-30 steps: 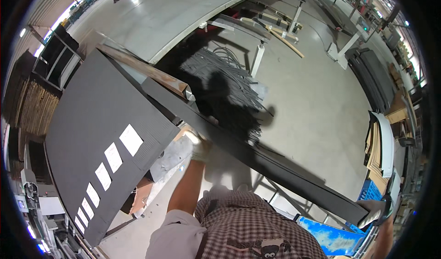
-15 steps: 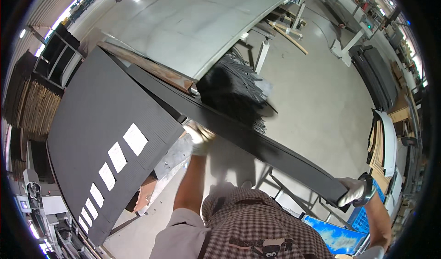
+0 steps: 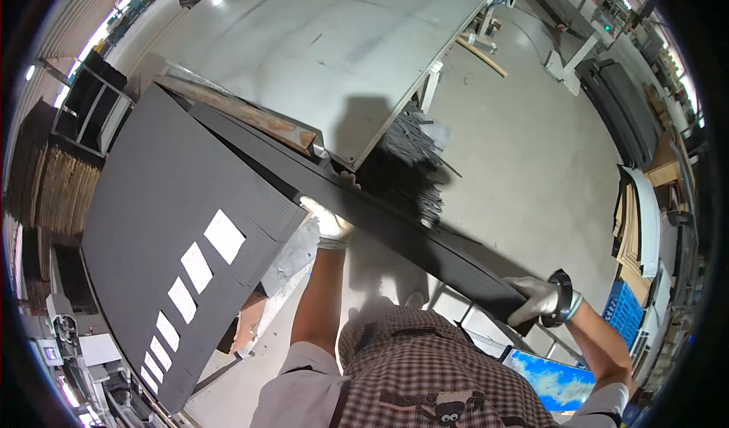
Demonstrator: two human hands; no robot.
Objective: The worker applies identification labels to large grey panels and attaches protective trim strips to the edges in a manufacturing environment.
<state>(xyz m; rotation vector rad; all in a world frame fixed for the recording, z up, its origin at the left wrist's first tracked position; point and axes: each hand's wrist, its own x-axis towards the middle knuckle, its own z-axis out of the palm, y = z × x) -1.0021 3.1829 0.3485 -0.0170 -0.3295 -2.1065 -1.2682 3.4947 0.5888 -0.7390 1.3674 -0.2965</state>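
Note:
A long dark grey panel, seen nearly edge-on, slants across the front of me from the table's corner down to the right. My left hand, in a white glove, is closed on its near side, and fingertips show over the far edge. My right hand, also gloved and with a black band at the wrist, grips the panel's right end. To the left lies a stack of dark grey sheets with a row of white labels on it. The panel's far left end rests along that stack.
A large pale table with a wooden strip on its edge stands ahead. Dark offcut strips hang beside its corner. Blue crates and a blue-white board are at the lower right; stacked sheets stand at the right.
The panel's right end has come inward to the left and slightly up with my right hand. Left-hand fingertips now show over the panel's far edge.

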